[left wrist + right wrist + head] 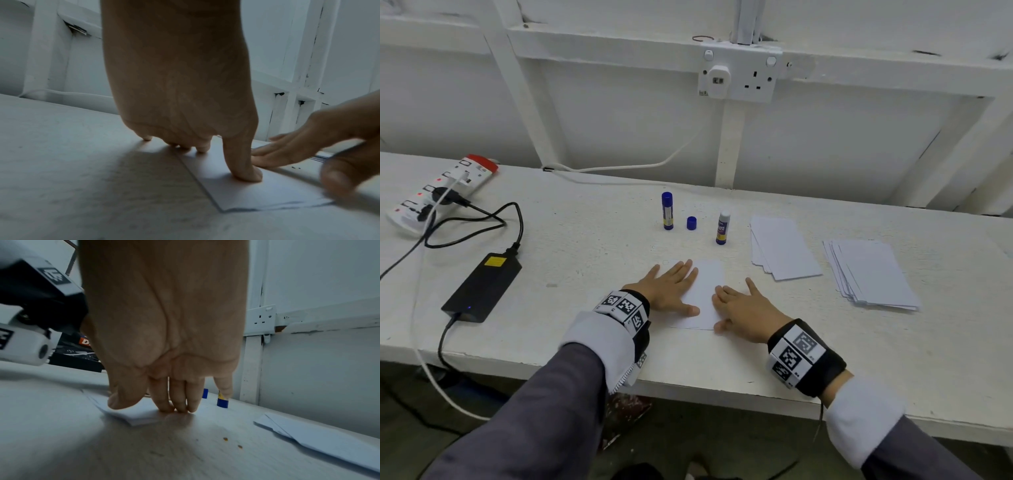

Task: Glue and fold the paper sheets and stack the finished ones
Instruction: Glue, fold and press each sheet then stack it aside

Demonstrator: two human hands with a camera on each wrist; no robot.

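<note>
pressing flat on the folded white paper sheet, left hand and right hand (fingers straight, grasping nothing) probably help the glue hold.

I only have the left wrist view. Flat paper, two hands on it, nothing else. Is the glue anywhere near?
Observer: Yes. An uncapped glue stick stands behind the sheet, its blue cap to its left.
Operator: Only one stick?
Observer: No, a second glue stick, capped, stands further left.
Operator: Any stacks?
Observer: Two paper piles to the right: the nearer pile and the farther pile.
Operator: Right hand gripping?
Observer: No. The right hand lies flat on the sheet's right edge, and the left hand flat on its left.
</note>
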